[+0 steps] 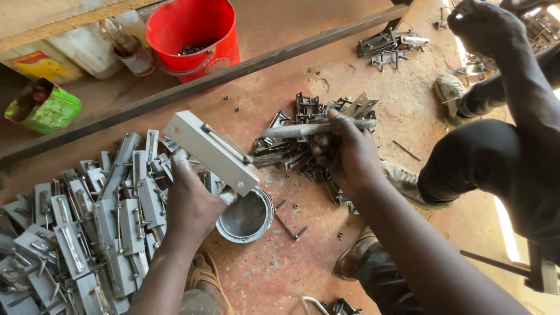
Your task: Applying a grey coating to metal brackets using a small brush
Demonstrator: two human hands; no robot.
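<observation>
My left hand [189, 198] holds a grey painted metal latch plate [213, 151] with a sliding bolt, tilted over an open tin of grey paint [248, 217]. My right hand [345, 153] grips a paint-coated brush or rod [303, 129] that points left toward the plate. Under my right hand lies a heap of bare dark metal latch parts [309, 137]. A big pile of grey painted latches [87, 221] lies to the left of my left hand.
Another person sits at the right, their hand [487, 26] raised near more metal parts [391, 42]. A red bucket [195, 35], a small tin [134, 55] and a green carton [44, 108] stand beyond a dark steel bar [204, 81]. Loose bolts [291, 228] lie on the dusty floor.
</observation>
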